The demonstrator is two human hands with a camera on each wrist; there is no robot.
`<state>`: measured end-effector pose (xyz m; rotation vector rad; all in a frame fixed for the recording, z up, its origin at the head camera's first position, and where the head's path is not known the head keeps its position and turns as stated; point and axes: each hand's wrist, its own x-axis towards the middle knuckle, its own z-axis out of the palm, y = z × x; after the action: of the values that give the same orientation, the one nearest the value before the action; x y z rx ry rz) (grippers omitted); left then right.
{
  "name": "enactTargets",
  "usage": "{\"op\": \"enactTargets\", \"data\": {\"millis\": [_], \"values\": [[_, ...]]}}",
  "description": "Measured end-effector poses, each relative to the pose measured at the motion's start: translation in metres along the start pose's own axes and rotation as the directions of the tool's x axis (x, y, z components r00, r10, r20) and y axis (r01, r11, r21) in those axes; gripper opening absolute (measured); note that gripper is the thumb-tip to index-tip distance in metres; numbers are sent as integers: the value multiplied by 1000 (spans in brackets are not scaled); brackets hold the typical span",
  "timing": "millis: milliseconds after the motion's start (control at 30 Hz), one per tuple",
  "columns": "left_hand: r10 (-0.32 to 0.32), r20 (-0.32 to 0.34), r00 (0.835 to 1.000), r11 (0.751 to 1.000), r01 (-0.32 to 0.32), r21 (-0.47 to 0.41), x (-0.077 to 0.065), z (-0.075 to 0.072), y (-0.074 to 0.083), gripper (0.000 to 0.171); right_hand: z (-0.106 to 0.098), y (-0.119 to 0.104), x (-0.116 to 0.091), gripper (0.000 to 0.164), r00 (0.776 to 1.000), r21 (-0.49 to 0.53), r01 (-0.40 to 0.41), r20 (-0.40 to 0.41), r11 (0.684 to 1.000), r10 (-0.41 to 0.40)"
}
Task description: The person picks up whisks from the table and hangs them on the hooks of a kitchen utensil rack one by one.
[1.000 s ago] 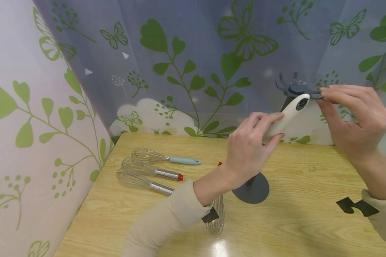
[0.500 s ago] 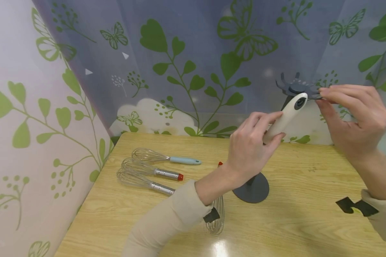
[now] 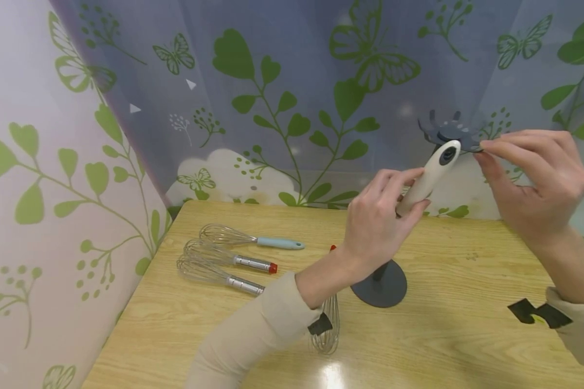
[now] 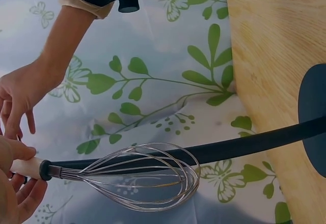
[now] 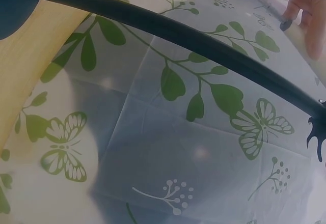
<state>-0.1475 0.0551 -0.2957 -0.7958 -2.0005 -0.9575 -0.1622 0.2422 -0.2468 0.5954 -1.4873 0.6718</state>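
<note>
One whisk (image 3: 430, 178) seems light, springy, best held by its handle (image 3: 422, 190), which left hand (image 3: 379, 216) grips; right hand (image 3: 540, 181), at three o'clock, pinches stand (image 4: 244, 146).

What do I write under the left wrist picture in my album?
Left grip holding the white-handled whisk in front of the dark stand, against a leafy butterfly backdrop.

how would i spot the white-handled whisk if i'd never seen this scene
On the wooden table, find the dark stand with a round base and pronged top. Near that top, the left hand holds the whisk. It alone shows a white handle; the whisks lying at the left have light blue or silvery ones.
</note>
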Motion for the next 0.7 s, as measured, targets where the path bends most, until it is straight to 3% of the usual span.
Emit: {"op": "enactTargets", "data": {"millis": [200,700], "values": [[-12,9,1000,1000,12,-7,0,0,-1,41,3,-3,1,24,1000,14,16,-13,1000,-16],[-27,20,999,997,28,-68,0,-1,-5,43,6,-5,2,26,999,25,39,-7,999,-38]]}}
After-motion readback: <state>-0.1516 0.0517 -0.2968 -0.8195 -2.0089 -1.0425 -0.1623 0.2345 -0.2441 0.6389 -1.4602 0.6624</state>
